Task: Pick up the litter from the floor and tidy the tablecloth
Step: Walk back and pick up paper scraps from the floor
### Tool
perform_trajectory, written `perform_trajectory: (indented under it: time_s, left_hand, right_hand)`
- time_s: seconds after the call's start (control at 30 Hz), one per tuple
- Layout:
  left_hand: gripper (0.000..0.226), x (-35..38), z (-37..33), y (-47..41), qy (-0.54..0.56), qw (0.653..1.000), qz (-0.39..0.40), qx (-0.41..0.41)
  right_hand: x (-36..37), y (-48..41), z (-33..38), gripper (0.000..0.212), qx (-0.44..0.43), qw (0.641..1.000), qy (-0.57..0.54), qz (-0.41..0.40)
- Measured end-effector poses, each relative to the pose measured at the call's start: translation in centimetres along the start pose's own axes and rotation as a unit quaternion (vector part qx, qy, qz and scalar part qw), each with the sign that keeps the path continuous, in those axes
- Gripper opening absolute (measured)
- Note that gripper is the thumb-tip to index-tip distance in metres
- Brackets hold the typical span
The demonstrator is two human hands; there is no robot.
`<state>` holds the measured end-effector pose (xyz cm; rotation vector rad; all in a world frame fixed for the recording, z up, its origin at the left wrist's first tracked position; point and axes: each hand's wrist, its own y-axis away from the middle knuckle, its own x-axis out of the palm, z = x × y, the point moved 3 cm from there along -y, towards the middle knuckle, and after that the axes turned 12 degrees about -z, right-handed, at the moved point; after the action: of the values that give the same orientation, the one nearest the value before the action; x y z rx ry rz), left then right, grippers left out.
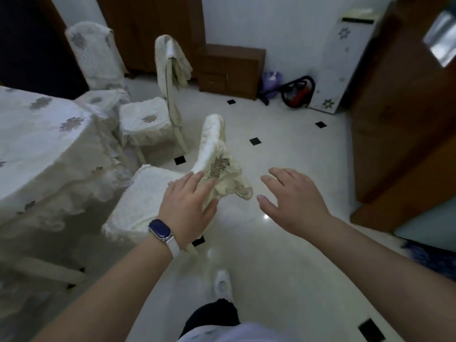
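- The tablecloth (44,134) lies well off to the left of the left hand, draped over the bench (14,183). Its lace hem hangs in uneven folds down the near side.
- Just left of the left hand, and partly under the wrist, is the padded seat (145,193) of the nearest chair.
- The left hand (188,203), with a watch (160,229) on its wrist, is open. Its fingers are nearly straight and laid flat on the cloth at the chair back, and they grip nothing.
- The chair-back cover (213,139) starts at those fingertips, and its long axis runs up and away from us, leaning slightly right.
- A crumpled lace flap (229,178) of that cover hangs between the two hands. It touches the left fingers and is clear of the right hand.
- The right hand (293,196) hovers to the right of the flap, spread wide, palm down and empty. Its thumb is the part closest to the lace.
- Our judgement is that the left hand is the nearer one, already in contact, and the right hand would have to move left to take the flap's free edge.
- Below and to the right of the right hand is the pale tiled floor (283,267). We can pick out no litter on it.
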<state>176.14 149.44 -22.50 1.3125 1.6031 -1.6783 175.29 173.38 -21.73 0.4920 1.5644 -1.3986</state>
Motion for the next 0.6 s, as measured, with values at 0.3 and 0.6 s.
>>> perform_trajectory:
  time_s: [0.3,0.6]
  left_hand:
    - [0.044,8.7,6.5,-11.8,0.048,0.998,-0.024,0.022]
    - [0.048,13.8,10.7,-21.6,0.068,0.997,-0.007,0.042]
  right_hand:
    - [6.4,-10.2,-3.9,0.050,0.017,0.996,0.081,0.043]
    - [11.8,-19.4,-6.6,0.051,0.020,0.994,0.088,0.060]
